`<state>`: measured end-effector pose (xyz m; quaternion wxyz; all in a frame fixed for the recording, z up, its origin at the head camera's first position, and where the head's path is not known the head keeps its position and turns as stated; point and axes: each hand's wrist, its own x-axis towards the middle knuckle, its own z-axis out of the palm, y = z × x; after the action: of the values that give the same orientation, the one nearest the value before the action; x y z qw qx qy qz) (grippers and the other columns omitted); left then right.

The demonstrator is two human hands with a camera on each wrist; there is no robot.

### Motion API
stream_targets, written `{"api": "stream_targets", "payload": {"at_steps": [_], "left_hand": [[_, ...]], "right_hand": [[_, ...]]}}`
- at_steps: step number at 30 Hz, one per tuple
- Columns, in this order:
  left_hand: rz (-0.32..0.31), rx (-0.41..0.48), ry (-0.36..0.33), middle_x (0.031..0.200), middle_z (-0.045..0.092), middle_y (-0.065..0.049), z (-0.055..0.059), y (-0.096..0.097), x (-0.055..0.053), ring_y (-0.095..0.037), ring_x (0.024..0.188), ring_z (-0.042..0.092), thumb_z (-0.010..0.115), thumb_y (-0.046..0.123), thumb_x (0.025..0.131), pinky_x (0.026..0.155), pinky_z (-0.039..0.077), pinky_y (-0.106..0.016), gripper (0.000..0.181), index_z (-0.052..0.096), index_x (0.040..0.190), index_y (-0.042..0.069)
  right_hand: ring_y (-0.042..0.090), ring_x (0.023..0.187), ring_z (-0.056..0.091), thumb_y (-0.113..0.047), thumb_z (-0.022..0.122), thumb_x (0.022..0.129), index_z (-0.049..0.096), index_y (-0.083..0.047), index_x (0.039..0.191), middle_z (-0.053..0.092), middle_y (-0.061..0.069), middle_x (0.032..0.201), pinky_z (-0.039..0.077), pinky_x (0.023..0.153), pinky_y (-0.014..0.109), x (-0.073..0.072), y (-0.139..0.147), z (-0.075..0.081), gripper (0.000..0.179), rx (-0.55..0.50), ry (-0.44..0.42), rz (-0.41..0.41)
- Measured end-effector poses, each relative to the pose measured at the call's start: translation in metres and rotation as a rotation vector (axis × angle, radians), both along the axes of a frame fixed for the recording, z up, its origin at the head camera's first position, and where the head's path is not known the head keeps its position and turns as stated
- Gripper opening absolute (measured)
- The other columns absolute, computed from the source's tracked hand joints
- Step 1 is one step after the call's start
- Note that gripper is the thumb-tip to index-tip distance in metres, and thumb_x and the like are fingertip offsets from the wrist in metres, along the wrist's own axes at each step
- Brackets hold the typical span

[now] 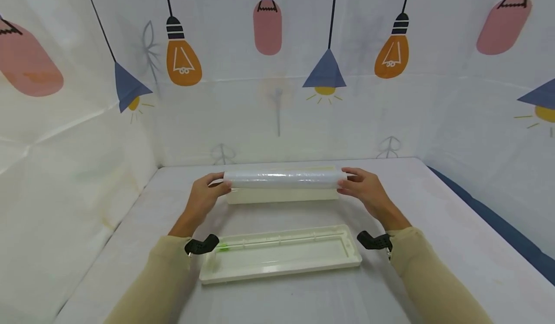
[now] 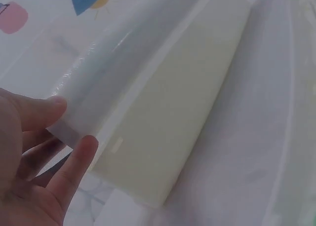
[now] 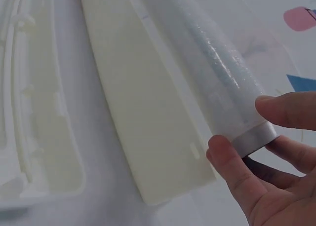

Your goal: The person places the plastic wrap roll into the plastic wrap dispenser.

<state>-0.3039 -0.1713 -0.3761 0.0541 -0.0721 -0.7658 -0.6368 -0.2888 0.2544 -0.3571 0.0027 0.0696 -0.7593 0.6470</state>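
Note:
A roll of plastic wrap [image 1: 284, 178] lies level across the head view, held at its two ends. My left hand [image 1: 206, 192] grips its left end, thumb and fingers around the edge. At the other end, my right hand [image 1: 365, 187] holds the roll the same way; the right wrist view shows its fingertips on the core's rim. Just under the roll is a long cream dispenser box [image 1: 284, 196], its front wall showing. Whether the roll touches the box's inside is hidden. Nearer to me lies the cream lid [image 1: 282, 259], inner side up, with a thin rod and a green piece.
A white-covered table [image 1: 282, 302] carries everything. Behind it hangs a white curtain [image 1: 243, 117] printed with lamps and bulbs, which also closes off both sides. Dark blue fabric [image 1: 490, 208] runs along the table's right edge. Black bands sit on both wrists.

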Motion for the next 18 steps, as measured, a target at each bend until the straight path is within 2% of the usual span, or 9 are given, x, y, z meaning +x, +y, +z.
{"api": "stream_targets", "payload": {"at_steps": [2,5,8,10,12,14,18], "left_hand": [[0.011,0.002,0.004,0.133,0.057,-0.024,0.001,-0.002,-0.004,-0.027,0.108,0.068,0.069,0.014,0.097,0.090,0.052,-0.022,0.049,0.053,0.138,-0.007],[0.008,0.055,0.028,0.137,0.052,-0.024,0.002,-0.003,-0.008,-0.027,0.111,0.065,0.068,0.008,0.097,0.090,0.054,-0.025,0.052,0.046,0.140,-0.009],[-0.022,0.117,0.042,0.143,0.047,-0.025,0.004,-0.004,-0.012,-0.028,0.116,0.061,0.066,0.001,0.096,0.091,0.054,-0.027,0.055,0.040,0.145,-0.010],[-0.042,0.123,0.039,0.145,0.045,-0.024,0.005,-0.006,-0.014,-0.029,0.118,0.060,0.065,-0.001,0.097,0.091,0.054,-0.027,0.057,0.039,0.147,-0.009],[-0.062,0.081,0.031,0.147,0.044,-0.024,0.007,-0.008,-0.016,-0.031,0.119,0.059,0.064,0.001,0.097,0.092,0.053,-0.027,0.057,0.040,0.148,-0.008],[-0.074,0.000,0.023,0.148,0.045,-0.022,0.009,-0.010,-0.019,-0.032,0.121,0.058,0.065,0.004,0.097,0.095,0.052,-0.029,0.057,0.042,0.149,-0.005],[-0.091,-0.171,0.003,0.149,0.045,-0.021,0.012,-0.013,-0.023,-0.035,0.128,0.053,0.065,0.008,0.096,0.102,0.047,-0.042,0.061,0.042,0.151,0.001]], "right_hand": [[0.037,0.116,0.060,-0.007,0.067,0.097,0.034,0.009,0.151,0.046,0.033,0.138,0.049,0.098,0.047,-0.004,-0.003,0.001,0.065,-0.014,0.005,-0.002],[0.038,0.117,0.058,-0.006,0.066,0.097,0.034,0.009,0.151,0.045,0.034,0.138,0.051,0.097,0.044,-0.009,-0.007,0.005,0.065,-0.028,0.022,0.003],[0.042,0.120,0.056,-0.005,0.066,0.097,0.033,0.009,0.151,0.044,0.035,0.139,0.051,0.098,0.045,-0.014,-0.010,0.008,0.065,-0.042,0.017,0.007],[0.045,0.123,0.053,-0.004,0.065,0.097,0.033,0.009,0.152,0.043,0.035,0.140,0.049,0.099,0.046,-0.017,-0.012,0.010,0.065,-0.047,0.004,0.006],[0.046,0.125,0.051,-0.003,0.065,0.097,0.033,0.007,0.152,0.043,0.033,0.141,0.049,0.100,0.046,-0.019,-0.012,0.011,0.065,-0.053,-0.015,-0.007],[0.043,0.125,0.052,-0.002,0.065,0.097,0.033,0.007,0.152,0.043,0.032,0.141,0.049,0.100,0.045,-0.021,-0.013,0.012,0.065,-0.068,-0.031,-0.019],[0.036,0.119,0.056,0.001,0.063,0.097,0.035,0.007,0.151,0.043,0.029,0.139,0.051,0.099,0.043,-0.023,-0.015,0.011,0.062,-0.103,-0.041,-0.027]]}}
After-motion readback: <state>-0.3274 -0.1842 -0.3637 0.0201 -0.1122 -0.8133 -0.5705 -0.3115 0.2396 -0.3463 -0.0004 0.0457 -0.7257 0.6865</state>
